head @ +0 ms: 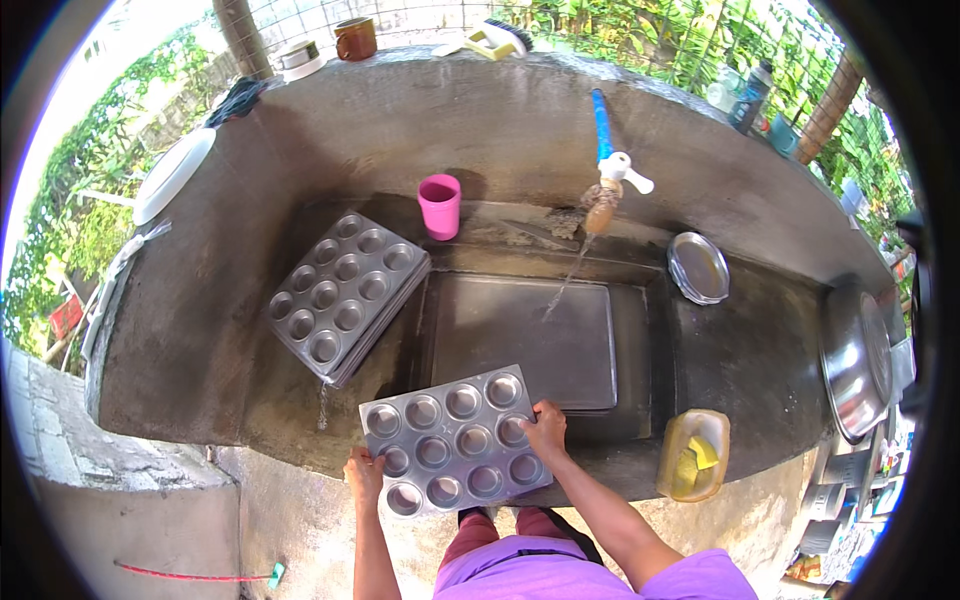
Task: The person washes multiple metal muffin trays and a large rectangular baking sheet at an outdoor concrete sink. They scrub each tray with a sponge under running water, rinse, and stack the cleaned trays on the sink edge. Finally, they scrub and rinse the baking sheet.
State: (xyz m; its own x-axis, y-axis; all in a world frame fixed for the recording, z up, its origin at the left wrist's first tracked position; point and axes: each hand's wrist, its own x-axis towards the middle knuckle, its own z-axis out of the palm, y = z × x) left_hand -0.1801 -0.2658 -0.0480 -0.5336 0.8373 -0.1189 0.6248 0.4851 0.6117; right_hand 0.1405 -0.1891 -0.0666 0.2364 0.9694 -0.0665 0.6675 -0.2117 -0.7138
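Observation:
A metal muffin tin (453,430) with several round cups is held in front of the body. My left hand (364,472) grips its left edge, and my right hand (547,430) grips its right edge. Beyond it, water runs from a white tap (616,169) on a blue pipe into the sink basin, where a flat metal baking tray (525,337) lies. On the left ledge a stack of similar muffin tins (337,289) rests at an angle, with water dripping from its near corner.
A pink plastic cup (439,208) stands behind the stack. On the right are oval metal dishes (699,268), a tub (670,469) with yellow sponges (697,461), and a large metal basin (859,360) leaning on the concrete sink wall (465,120). A brush (504,37) lies on the rim.

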